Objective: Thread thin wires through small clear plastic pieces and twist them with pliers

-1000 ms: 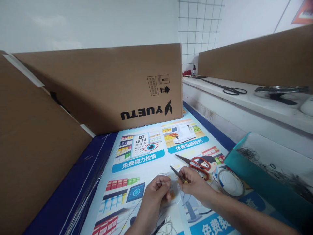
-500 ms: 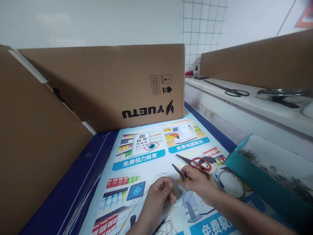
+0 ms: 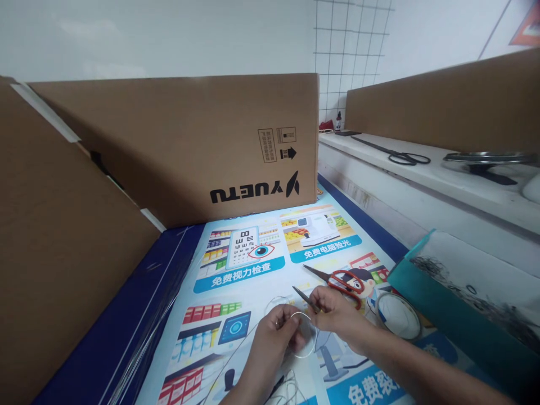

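Observation:
My left hand [image 3: 278, 332] is closed, thumb and fingertips pinching a thin pale wire or cord [image 3: 302, 357]. The strand bends into a round loop between my hands, its upper part reaching my right fingertips. In my right hand [image 3: 335, 312], closed too, is a slim dark metal tool [image 3: 304, 296]; its pointed end sticks out to the left, and the rest is hidden in the palm. Red-handled scissors [image 3: 346, 284] lie just beyond the right hand. More thin cord [image 3: 289, 388] lies in loose coils below the left hand.
A teal box [image 3: 442, 315] with tangled dark bits and rings stands at right, a roll of tape [image 3: 399, 316] beside it. Cardboard panels [image 3: 177, 146] wall off the back and left. Black long-bladed scissors [image 3: 407, 159] lie on the white ledge [image 3: 422, 185].
The strand now shows as a clear round loop between my hands. The dark tool's tip has shifted slightly left and down; my left hand has barely moved.

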### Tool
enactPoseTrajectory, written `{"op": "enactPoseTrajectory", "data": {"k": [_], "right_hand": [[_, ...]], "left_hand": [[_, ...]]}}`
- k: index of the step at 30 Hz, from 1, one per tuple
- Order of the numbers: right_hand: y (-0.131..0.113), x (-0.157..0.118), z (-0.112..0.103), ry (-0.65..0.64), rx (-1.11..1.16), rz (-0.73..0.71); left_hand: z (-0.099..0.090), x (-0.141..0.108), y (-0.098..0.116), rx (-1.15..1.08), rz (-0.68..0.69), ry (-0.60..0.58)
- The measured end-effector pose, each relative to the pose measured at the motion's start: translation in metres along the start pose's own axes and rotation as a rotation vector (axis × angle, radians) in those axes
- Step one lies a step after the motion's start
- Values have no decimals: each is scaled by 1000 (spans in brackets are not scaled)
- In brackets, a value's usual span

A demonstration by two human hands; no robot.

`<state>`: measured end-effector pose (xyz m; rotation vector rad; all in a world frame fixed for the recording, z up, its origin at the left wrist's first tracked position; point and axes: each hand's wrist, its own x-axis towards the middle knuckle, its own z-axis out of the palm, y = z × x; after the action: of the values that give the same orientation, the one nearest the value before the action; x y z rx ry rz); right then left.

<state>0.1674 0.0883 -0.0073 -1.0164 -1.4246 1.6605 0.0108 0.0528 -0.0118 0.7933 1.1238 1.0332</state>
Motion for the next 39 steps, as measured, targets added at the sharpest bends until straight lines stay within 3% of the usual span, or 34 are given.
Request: {"op": "enactPoseTrajectory", "data": {"k": [5, 14, 26, 33, 39], "right_hand": [[5, 2, 0, 19, -16, 13], [-7, -3, 3, 60, -55, 33], [-1, -3, 4, 60, -52, 9], [-4, -3, 3, 47, -78, 13], [-10, 0, -9, -41, -330, -60]], "left_hand": [[1, -2, -2, 30, 2, -30], [3, -3, -7, 41, 18, -105], [3, -3, -9, 115, -1, -108], [1, -3, -4, 11, -64, -151], [0, -9, 4, -63, -173, -217]]}}
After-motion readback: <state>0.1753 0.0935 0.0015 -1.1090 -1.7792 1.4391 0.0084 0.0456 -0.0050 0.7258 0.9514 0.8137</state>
